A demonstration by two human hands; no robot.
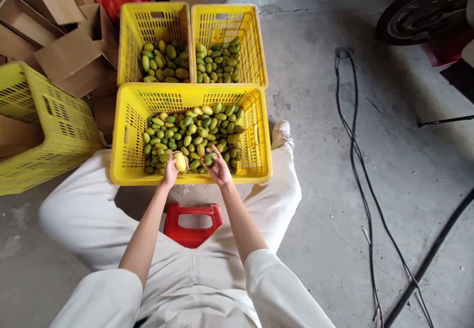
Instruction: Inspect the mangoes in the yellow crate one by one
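My left hand [171, 171] is closed around a yellow lemon [180, 162], held over the near side of the front yellow crate [190, 181]. My right hand [219, 169] holds a green lemon [210, 159] in its curled fingers, a short way to the right. Both hands reach over the crate's near rim. Below them, a layer of green and yellowish lemons [188, 130] covers much of the crate floor. The fruit has an oval, lemon-like shape.
Two more yellow crates [191, 47] with similar fruit stand behind. At left are another yellow crate [70, 121] and cardboard boxes [68, 56]. A red plastic stool [192, 239] is beneath me. Black cables [357, 145] and a wheel [425, 10] are at right.
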